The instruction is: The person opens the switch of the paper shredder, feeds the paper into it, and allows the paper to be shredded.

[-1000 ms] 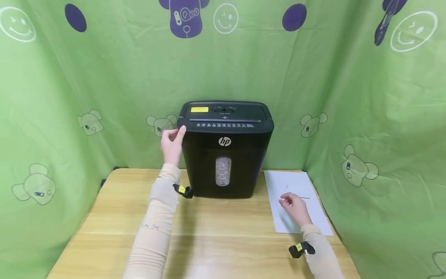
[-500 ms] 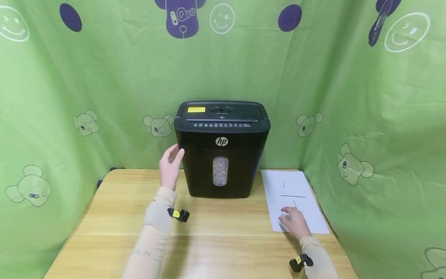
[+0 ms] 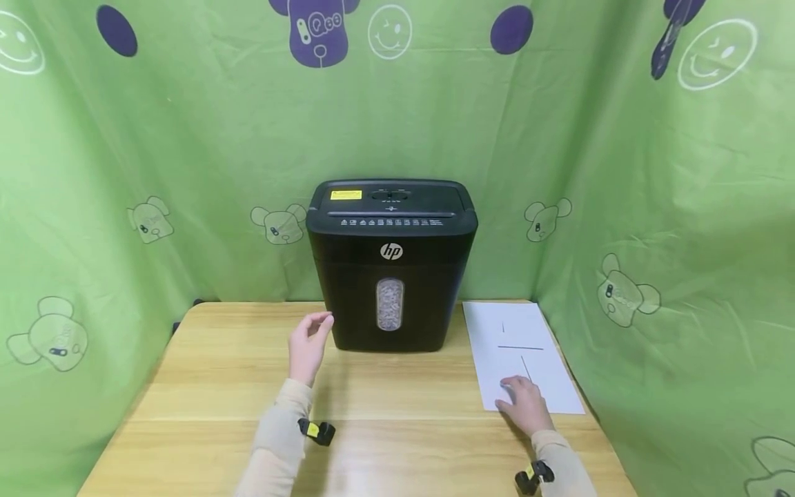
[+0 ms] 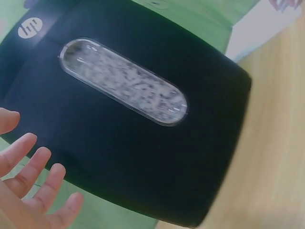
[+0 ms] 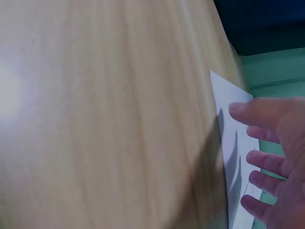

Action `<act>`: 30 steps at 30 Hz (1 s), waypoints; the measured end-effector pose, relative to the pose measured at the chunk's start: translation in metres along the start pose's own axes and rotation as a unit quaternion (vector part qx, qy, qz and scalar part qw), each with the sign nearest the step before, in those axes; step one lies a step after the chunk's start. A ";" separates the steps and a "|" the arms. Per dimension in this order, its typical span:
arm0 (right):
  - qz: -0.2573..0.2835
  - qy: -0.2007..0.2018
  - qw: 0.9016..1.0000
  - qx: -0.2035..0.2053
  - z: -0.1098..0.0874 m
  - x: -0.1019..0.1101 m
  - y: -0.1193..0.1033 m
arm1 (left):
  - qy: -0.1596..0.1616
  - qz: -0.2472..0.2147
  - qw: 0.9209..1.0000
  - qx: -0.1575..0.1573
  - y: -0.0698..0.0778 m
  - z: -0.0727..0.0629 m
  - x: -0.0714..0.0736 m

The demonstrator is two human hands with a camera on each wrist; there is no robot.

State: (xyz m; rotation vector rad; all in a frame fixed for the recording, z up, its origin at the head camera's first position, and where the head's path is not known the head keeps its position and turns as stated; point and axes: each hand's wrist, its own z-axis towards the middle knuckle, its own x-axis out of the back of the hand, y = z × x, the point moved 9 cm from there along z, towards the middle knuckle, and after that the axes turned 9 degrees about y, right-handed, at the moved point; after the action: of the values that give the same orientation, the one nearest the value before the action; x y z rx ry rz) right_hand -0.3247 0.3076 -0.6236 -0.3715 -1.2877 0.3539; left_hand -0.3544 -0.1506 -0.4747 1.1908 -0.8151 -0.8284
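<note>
A black HP paper shredder (image 3: 354,283) stands upright at the back of the table; shredded bits show through its clear oval window (image 3: 389,304). My left hand (image 3: 307,350) is beside its lower left side, fingers loosely bent and holding nothing; contact with the casing is hard to tell. To the right lies a white sheet of paper (image 3: 487,352) with a few dark lines on it. Above the sheet's near part hovers my right hand (image 3: 528,407), thumb and fingers spread apart. The right wrist view shows that hand (image 5: 281,143) with nothing in its grasp.
The wooden table (image 3: 404,414) fills the foreground. Green printed curtain (image 3: 422,117) hangs close behind and on both sides. A yellow label (image 3: 346,195) and a feed slot (image 3: 391,215) are on the shredder's top.
My left hand has come down from the shredder's top left corner to beside its lower side. My right hand has drawn back toward the sheet's near edge, its fingers spreading.
</note>
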 end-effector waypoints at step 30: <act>-0.024 -0.004 1.000 0.008 0.005 -0.002 -0.005 | -0.084 0.081 0.993 0.035 -0.060 -0.033 -0.015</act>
State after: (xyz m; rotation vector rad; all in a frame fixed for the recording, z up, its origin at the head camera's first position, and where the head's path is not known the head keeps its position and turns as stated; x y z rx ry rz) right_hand -0.3297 0.3026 -0.6222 -0.3255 -1.2984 0.3253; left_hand -0.3390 -0.1327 -0.5405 1.1089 -1.0722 -0.7780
